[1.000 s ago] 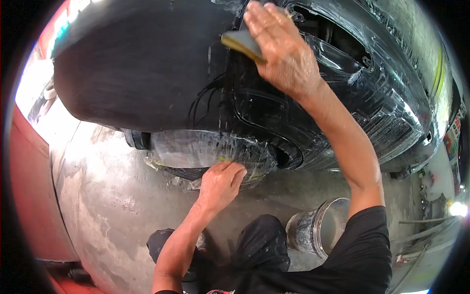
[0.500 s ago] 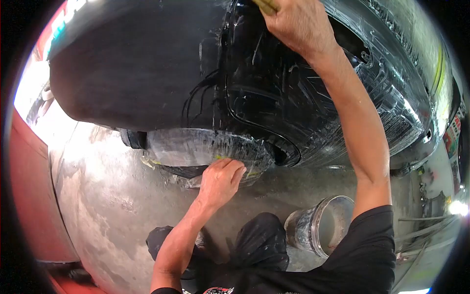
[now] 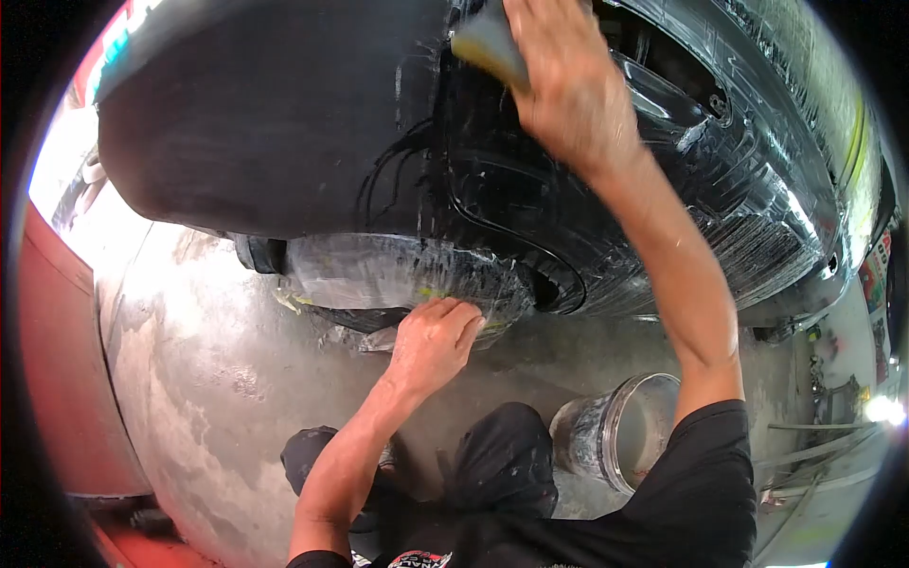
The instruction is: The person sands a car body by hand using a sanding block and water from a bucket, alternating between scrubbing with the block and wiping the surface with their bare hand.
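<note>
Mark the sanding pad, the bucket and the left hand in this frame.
sanding pad (image 3: 488,43), head view, on its grey face beside the fingers.
bucket (image 3: 585,437), head view, on its smeared outer wall.
left hand (image 3: 431,343), head view, on the back of the hand.

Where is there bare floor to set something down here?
The wet grey concrete floor, between the red edge and the left hand, lies bare. It is crowded by the knees and the dented metal bucket.
</note>
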Available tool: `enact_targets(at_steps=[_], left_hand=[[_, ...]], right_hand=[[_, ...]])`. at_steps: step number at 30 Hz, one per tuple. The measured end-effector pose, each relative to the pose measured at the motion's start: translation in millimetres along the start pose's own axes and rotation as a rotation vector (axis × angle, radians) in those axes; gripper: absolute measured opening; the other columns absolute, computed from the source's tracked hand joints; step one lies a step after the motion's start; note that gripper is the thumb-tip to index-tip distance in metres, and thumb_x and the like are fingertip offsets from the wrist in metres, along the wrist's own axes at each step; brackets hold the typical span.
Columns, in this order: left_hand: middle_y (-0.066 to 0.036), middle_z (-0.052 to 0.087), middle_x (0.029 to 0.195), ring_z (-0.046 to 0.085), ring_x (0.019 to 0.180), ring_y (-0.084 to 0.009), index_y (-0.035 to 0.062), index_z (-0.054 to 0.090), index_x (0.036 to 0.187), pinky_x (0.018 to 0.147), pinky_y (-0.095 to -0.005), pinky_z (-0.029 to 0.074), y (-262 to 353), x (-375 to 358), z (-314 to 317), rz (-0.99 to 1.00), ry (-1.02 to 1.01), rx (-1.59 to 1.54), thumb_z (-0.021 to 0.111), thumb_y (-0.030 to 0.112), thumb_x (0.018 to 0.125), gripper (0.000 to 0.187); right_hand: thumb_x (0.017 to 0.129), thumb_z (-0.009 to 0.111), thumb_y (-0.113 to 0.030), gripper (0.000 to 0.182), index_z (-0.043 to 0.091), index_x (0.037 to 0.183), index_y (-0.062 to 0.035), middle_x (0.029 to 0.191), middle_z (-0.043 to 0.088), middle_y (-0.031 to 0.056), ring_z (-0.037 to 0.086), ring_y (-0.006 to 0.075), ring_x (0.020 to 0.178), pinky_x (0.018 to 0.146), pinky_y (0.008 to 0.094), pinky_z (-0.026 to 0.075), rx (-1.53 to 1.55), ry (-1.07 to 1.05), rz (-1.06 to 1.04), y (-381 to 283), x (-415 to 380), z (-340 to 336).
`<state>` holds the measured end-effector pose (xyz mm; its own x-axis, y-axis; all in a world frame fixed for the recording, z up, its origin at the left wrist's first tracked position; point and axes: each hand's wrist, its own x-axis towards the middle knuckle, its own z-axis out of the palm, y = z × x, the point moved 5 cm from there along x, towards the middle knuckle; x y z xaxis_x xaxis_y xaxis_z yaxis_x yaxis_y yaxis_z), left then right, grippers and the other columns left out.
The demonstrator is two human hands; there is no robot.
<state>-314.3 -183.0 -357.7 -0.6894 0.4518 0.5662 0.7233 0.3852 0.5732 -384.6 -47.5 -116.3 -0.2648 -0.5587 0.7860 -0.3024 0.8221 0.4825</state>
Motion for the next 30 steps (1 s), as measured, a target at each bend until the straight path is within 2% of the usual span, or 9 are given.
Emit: enact_targets(at_steps=[6, 7, 10, 11, 14, 18, 20, 24, 30], left_hand=[[-0.014, 0.07, 0.086, 0.068, 0.08, -0.0345, 0.0021, 0.072, 0.096, 0.07, -0.0447, 0.055, -2, 0, 1, -0.007, 0.0, 0.007, 0.073, 0.01, 0.09, 0.01], [-0.014, 0.07, 0.086, 0.068, 0.08, -0.0345, 0.0021, 0.072, 0.096, 0.071, -0.0445, 0.055, 0, 2, 4, -0.001, -0.007, 0.006, 0.072, 0.01, 0.09, 0.01], [-0.013, 0.071, 0.088, 0.068, 0.082, -0.0343, 0.002, 0.072, 0.096, 0.074, -0.044, 0.055, 5, -1, 13, 0.016, -0.029, 0.004, 0.072, 0.01, 0.09, 0.01], [-0.013, 0.071, 0.089, 0.068, 0.083, -0.0342, 0.002, 0.072, 0.096, 0.075, -0.0438, 0.056, 6, -3, 13, 0.032, -0.03, 0.012, 0.072, 0.011, 0.09, 0.01], [-0.013, 0.072, 0.092, 0.069, 0.085, -0.0338, 0.0019, 0.071, 0.095, 0.077, -0.0433, 0.056, 10, -7, 1, 0.05, -0.059, 0.064, 0.073, 0.01, 0.09, 0.01], [-0.013, 0.073, 0.094, 0.069, 0.086, -0.0335, 0.0021, 0.071, 0.095, 0.077, -0.0434, 0.056, 5, -8, -1, 0.028, -0.065, 0.083, 0.073, 0.008, 0.089, 0.008], [-0.013, 0.073, 0.094, 0.07, 0.086, -0.0335, 0.002, 0.071, 0.095, 0.077, -0.0434, 0.056, 11, -3, 6, 0.048, -0.07, 0.071, 0.073, 0.008, 0.089, 0.008], [-0.013, 0.073, 0.092, 0.07, 0.086, -0.0334, 0.0013, 0.071, 0.095, 0.077, -0.0431, 0.056, 18, -7, 14, 0.1, -0.117, 0.075, 0.073, 0.008, 0.089, 0.009], [-0.014, 0.073, 0.093, 0.07, 0.086, -0.0337, 0.0001, 0.071, 0.095, 0.077, -0.0432, 0.056, 7, -10, 8, 0.066, -0.131, 0.091, 0.073, 0.008, 0.089, 0.01]], right_hand=[[0.077, 0.069, 0.002, 0.077, 0.047, 0.15, 0.0005, 0.16, 0.042, 0.0174, 0.038, 0.0385, 0.149, 0.119, 0.0508, 0.035, -0.046, 0.019, -0.061, -23, -19, 14], [0.096, 0.05, -0.009, 0.051, 0.05, 0.141, 0.0141, 0.15, 0.049, 0.0308, 0.047, 0.044, 0.141, 0.119, 0.0493, 0.037, -0.103, -0.052, -0.123, -26, -3, 5], [0.073, 0.07, 0.002, 0.081, 0.048, 0.15, -0.0005, 0.16, 0.042, 0.0148, 0.038, 0.0358, 0.149, 0.12, 0.0503, 0.034, 0.002, -0.068, -0.132, -12, -21, 9], [0.086, 0.062, -0.007, 0.064, 0.052, 0.15, -0.0022, 0.163, 0.041, 0.0133, 0.04, 0.0299, 0.15, 0.122, 0.0482, 0.032, -0.056, -0.119, -0.112, -9, -37, 3], [0.09, 0.058, -0.01, 0.06, 0.052, 0.149, -0.0025, 0.162, 0.042, 0.0127, 0.04, 0.0299, 0.15, 0.123, 0.0478, 0.031, -0.12, -0.162, -0.008, 3, -112, 5], [0.088, 0.057, -0.004, 0.067, 0.048, 0.154, -0.0073, 0.165, 0.039, 0.0111, 0.039, 0.0303, 0.151, 0.122, 0.0495, 0.032, -0.014, 0.028, 0.098, -15, -72, 16], [0.094, 0.045, -0.008, 0.056, 0.045, 0.146, 0.0134, 0.156, 0.042, 0.0291, 0.043, 0.0444, 0.145, 0.121, 0.0493, 0.034, -0.112, -0.043, 0.037, -26, -41, 8], [0.087, 0.057, -0.001, 0.069, 0.047, 0.155, -0.0073, 0.165, 0.039, 0.0123, 0.038, 0.0312, 0.151, 0.122, 0.0502, 0.031, -0.009, -0.058, 0.135, 1, -96, 0], [0.08, 0.064, 0.001, 0.071, 0.049, 0.149, 0.0033, 0.161, 0.04, 0.0226, 0.039, 0.0392, 0.149, 0.122, 0.0524, 0.031, -0.001, -0.031, 0.175, 15, -131, -9]])
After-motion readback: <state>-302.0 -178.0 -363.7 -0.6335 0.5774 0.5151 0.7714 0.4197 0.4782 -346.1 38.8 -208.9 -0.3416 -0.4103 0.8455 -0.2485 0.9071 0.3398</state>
